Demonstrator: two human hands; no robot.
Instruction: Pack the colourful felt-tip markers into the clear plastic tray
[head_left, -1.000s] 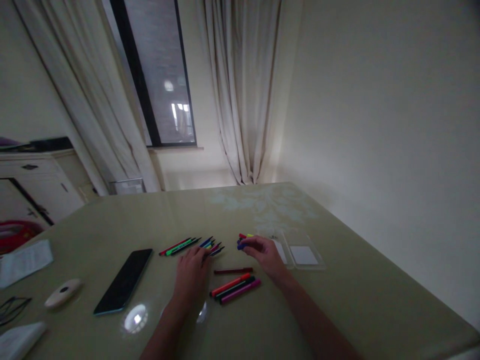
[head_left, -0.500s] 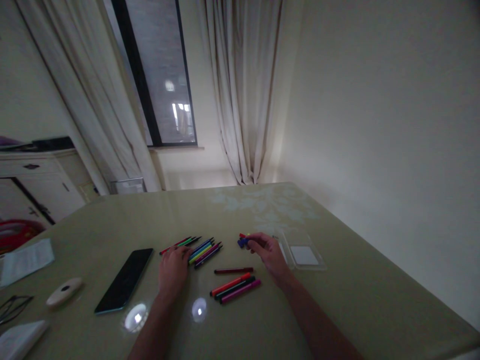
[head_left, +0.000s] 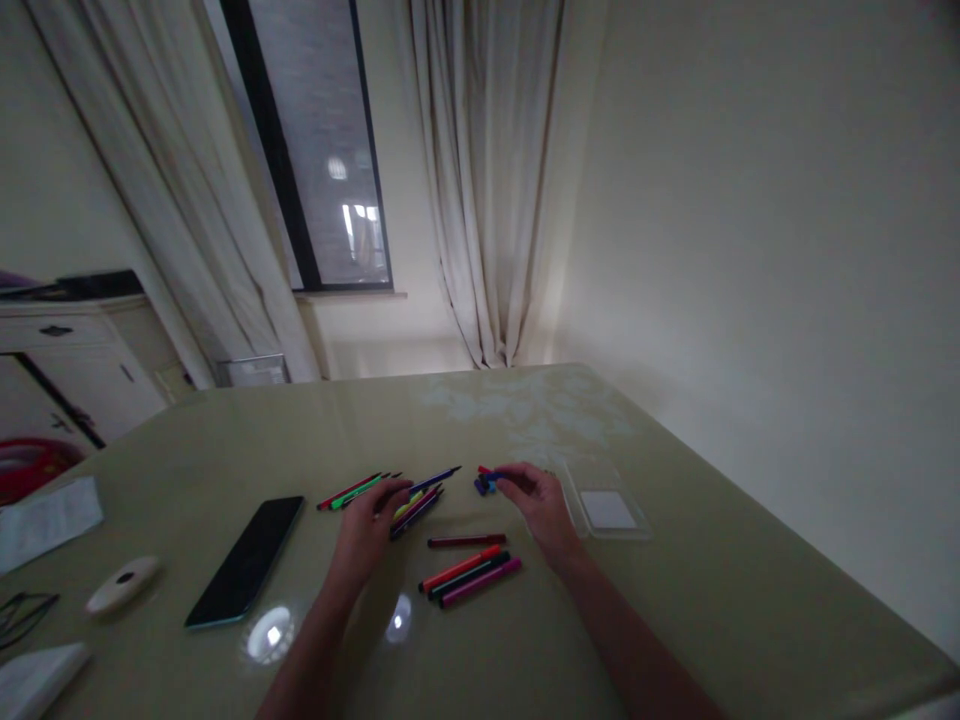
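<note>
My left hand (head_left: 371, 525) is closed on a dark blue uncapped felt-tip pen (head_left: 436, 480), its dark tip aimed to the right. Beneath and beside that hand lie more uncapped felt-tip pens (head_left: 417, 512) in yellow, purple and dark shades. A green pen (head_left: 356, 492) and a red one rest to its left. In my right hand (head_left: 536, 500) a blue pen cap (head_left: 498, 476) is pinched between thumb and fingers, just above a few loose caps (head_left: 480, 487). Nearer to me lie capped pens: a dark red one (head_left: 466, 541), an orange-red one (head_left: 463, 569), a black one and a magenta one (head_left: 481, 583).
An open clear plastic case (head_left: 636, 520) lies right of my right hand. To the left are a black phone (head_left: 247, 560), a white oval object (head_left: 124, 585), a paper sheet (head_left: 52, 522) and dark-framed glasses (head_left: 26, 615). The wall borders the table's right side.
My left hand has lifted the dark blue pen from the group and moved it slightly right. The right hand has raised a blue cap a little from the loose caps.
</note>
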